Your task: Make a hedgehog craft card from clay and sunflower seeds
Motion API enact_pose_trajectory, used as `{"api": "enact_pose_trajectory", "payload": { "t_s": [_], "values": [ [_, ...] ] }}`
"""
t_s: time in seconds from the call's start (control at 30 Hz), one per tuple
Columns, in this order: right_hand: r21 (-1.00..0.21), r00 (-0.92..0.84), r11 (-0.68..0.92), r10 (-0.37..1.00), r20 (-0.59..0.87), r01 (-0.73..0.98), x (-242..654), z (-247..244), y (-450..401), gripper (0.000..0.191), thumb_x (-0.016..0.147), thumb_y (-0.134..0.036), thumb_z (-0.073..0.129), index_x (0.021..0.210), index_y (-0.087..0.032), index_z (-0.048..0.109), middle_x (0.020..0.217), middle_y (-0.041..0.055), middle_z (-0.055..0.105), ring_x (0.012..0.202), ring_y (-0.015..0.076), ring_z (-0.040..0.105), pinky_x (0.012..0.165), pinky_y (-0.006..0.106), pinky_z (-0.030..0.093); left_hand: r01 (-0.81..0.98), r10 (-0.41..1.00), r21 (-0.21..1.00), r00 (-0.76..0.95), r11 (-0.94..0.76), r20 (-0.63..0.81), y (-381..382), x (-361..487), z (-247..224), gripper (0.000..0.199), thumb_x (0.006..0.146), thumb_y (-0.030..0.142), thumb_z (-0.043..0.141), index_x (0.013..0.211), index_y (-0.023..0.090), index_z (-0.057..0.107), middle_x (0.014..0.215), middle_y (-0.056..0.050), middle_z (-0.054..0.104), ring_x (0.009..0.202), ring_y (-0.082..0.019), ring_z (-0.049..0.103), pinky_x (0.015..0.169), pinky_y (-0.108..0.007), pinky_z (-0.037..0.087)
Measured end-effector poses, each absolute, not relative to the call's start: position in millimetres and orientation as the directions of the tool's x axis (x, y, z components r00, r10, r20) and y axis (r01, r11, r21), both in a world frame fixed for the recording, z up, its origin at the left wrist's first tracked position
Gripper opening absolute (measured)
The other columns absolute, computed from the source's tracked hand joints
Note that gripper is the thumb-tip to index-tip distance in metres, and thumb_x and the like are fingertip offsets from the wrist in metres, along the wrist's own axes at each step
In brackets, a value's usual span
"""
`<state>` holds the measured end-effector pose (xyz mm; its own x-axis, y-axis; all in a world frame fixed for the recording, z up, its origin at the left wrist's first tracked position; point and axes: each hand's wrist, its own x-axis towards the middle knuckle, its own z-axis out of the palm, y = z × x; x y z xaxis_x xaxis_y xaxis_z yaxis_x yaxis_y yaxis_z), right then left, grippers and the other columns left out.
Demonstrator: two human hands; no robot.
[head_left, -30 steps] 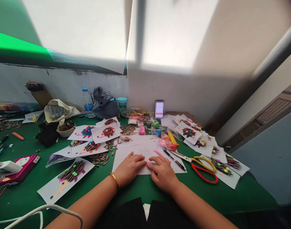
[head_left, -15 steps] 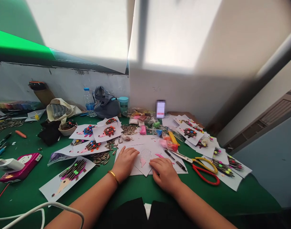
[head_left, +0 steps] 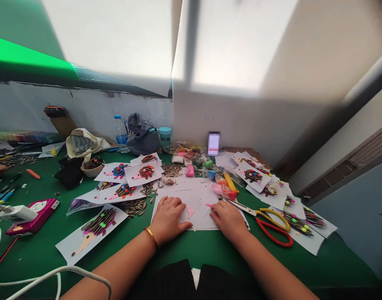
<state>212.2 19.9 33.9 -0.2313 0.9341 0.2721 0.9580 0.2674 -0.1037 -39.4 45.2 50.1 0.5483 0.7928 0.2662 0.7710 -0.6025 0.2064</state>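
Observation:
My left hand (head_left: 168,218) lies open and flat on the left side of a white sheet of paper (head_left: 175,183), thumb stretched toward the middle. Between my hands the paper bears a hedgehog outline (head_left: 194,202) with a dotted body and a pink clay face (head_left: 190,212). My right hand (head_left: 230,218) rests on the right part of the paper, fingers extended and thumb a little apart. Its fingertips are at a thin pink clay piece (head_left: 208,205), partly covering it. The pens beneath this hand are mostly hidden.
Large scissors (head_left: 274,227) with red and yellow handles lie at the right, near finished hedgehog cards (head_left: 299,229). More cards (head_left: 92,237) and sunflower seeds (head_left: 136,207) are at the left. Clay packets (head_left: 225,189) and a propped phone (head_left: 214,143) stand behind. A white cable (head_left: 62,271) crosses the front left.
My right hand has shifted right, now covering the pens and part of the pink piece. My left thumb has spread out toward the middle. The view has turned slightly left.

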Motion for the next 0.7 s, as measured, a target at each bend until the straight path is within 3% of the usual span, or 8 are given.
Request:
{"api": "enact_pose_trajectory", "payload": {
  "t_s": [0.2, 0.37, 0.53, 0.7],
  "values": [
    [0.066, -0.234, 0.225, 0.947, 0.22, 0.972, 214.2, 41.5, 29.7, 0.015, 0.092, -0.024, 0.054, 0.087, -0.019, 0.066, 0.085, 0.0056, 0.065, 0.078, 0.0176, 0.058, 0.064, 0.029, 0.031, 0.754, 0.79, 0.242, 0.557, -0.61, 0.255, 47.3, -42.3, 46.5, 0.047, 0.077, 0.05, 0.068, 0.117, 0.027, 0.061, 0.117, -0.006, 0.061, 0.115, -0.028, 0.052, 0.115, -0.059, 0.009],
    [0.162, -0.225, 0.198, 0.959, 0.171, 0.967, 212.3, 47.6, 36.6, 0.019, 0.089, -0.016, 0.054, 0.077, -0.015, 0.068, 0.081, 0.0095, 0.065, 0.078, 0.0203, 0.058, 0.061, 0.031, 0.029, 0.778, 0.796, 0.208, 0.529, -0.593, 0.293, 42.1, -34.3, 48.9, 0.041, 0.081, 0.053, 0.062, 0.11, 0.024, 0.063, 0.114, -0.007, 0.062, 0.111, -0.027, 0.054, 0.115, -0.059, 0.011],
    [0.126, -0.219, 0.196, 0.955, 0.201, 0.972, 212.5, 50.7, 39.3, 0.014, 0.085, -0.016, 0.056, 0.078, -0.015, 0.068, 0.084, 0.0098, 0.066, 0.079, 0.0207, 0.058, 0.063, 0.031, 0.029, 0.818, 0.818, 0.168, 0.49, -0.551, 0.301, 36.5, -22.9, 48.7, 0.049, 0.076, 0.058, 0.066, 0.107, 0.021, 0.062, 0.111, -0.009, 0.062, 0.111, -0.029, 0.053, 0.116, -0.058, 0.011],
    [-0.01, -0.261, 0.28, 0.907, 0.329, 0.96, 206.1, 50.5, 36.0, 0.017, 0.09, -0.016, 0.049, 0.084, -0.019, 0.065, 0.079, 0.0052, 0.065, 0.077, 0.0181, 0.055, 0.066, 0.03, 0.029, 0.783, 0.808, 0.223, 0.52, -0.58, 0.276, 40.7, -29.5, 44.8, 0.053, 0.075, 0.055, 0.068, 0.116, 0.023, 0.059, 0.12, -0.009, 0.061, 0.118, -0.029, 0.051, 0.116, -0.06, 0.002]
  ]
}}
